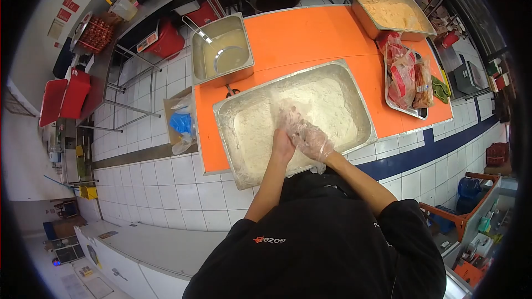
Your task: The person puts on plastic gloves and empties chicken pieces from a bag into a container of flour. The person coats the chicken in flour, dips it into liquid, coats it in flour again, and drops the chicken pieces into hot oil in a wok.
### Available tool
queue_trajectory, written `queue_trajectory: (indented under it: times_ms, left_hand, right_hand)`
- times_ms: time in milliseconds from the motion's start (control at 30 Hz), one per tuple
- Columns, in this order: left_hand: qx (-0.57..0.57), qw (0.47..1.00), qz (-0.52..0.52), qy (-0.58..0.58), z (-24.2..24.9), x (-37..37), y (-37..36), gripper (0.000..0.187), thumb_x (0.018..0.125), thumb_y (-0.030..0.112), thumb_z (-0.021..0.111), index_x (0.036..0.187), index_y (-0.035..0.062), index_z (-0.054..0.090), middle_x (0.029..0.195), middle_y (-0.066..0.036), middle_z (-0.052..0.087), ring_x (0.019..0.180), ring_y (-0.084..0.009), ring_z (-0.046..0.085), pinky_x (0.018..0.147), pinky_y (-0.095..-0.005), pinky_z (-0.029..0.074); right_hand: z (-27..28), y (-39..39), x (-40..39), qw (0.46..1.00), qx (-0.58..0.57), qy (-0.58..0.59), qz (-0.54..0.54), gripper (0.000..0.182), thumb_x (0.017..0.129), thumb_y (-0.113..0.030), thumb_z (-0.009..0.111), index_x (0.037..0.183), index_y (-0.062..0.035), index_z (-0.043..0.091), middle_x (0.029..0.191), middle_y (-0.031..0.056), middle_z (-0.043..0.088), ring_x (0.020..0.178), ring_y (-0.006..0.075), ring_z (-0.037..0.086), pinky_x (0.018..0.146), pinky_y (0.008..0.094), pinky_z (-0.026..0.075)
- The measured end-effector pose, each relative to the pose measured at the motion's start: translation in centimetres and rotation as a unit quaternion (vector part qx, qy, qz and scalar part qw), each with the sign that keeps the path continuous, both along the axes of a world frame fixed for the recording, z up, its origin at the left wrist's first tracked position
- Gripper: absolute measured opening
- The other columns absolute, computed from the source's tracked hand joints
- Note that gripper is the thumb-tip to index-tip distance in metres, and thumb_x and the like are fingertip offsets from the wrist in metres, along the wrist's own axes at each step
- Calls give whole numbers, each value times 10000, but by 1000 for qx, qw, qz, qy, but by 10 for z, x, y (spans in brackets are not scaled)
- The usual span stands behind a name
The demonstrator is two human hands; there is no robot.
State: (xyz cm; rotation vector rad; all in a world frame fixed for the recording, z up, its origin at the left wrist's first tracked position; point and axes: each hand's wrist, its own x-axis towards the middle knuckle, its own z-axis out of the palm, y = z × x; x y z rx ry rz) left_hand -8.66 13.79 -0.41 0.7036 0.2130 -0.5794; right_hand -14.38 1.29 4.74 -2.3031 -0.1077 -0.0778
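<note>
Flour [327,105] fills the large steel tray [235,169] at the middle of the head view, and both hands work in it near the tray's front edge. The right hand [310,139] wears a thin clear plastic glove; its fingers are bent and loosely spread, pressed down on the flour, with no separate thing visibly gripped. The left hand [282,144] lies just beside it, touching it, palm down in the flour; its fingers are hidden under the gloved hand and the powder, so whether they are closed or spread cannot be told. Both forearms reach up from a black top [327,243] with a small red and white logo on the chest.

The tray sits slightly turned on an orange tabletop [310,39]. Behind it on the left stands a deeper steel pan [221,50] holding pale liquid and a ladle [221,52] whose handle leans toward the pan's far corner. At the far right corner is another steel pan [390,11] filled with an orange-tan crumb mix. Along the right edge lies a narrow steel tray [407,112] carrying red and clear bags [407,75], with a green cloth [441,89] just beside it. Below the tabletop's left edge, a cardboard box [180,119] holds blue plastic, standing on the white tiled floor [166,177].
</note>
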Motion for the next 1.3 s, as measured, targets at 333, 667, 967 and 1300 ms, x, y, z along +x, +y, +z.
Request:
queue_trajectory:
  times_ms: [333,667,967,1300]
  left_hand:
    - [-36,998,-54,23,-10,19,-3,685,1074,586,378,1467,35,478,1345,-140,620,1191,-290,638,1021,-439,544]
    - [-82,991,-102,-1,16,33,-6,720,1063,621,349,1560,103,395,1558,-110,467,1398,-292,487,1102,-506,476]
    - [112,985,-120,-55,10,58,-18,659,1081,550,387,1506,54,469,1462,-158,559,1313,-282,575,1031,-467,525]
    - [-21,979,-203,-8,16,58,-7,818,1026,713,315,1606,137,332,1573,-136,425,1398,-309,475,1053,-496,470]
  right_hand:
    - [-9,1,-6,999,43,8,19,264,1022,-284,593,1055,-35,674,960,244,655,931,430,634,823,502,496]
    - [-5,6,-12,995,76,55,37,259,1020,-271,579,1119,-44,655,1005,257,664,971,447,639,852,516,505]
    - [19,-4,-4,985,132,54,97,230,1019,-234,584,1135,-45,645,1026,223,672,979,418,640,864,485,502]
    - [6,-1,1,982,138,53,119,247,1033,-213,564,1217,-63,635,1103,193,667,1037,378,642,910,451,502]
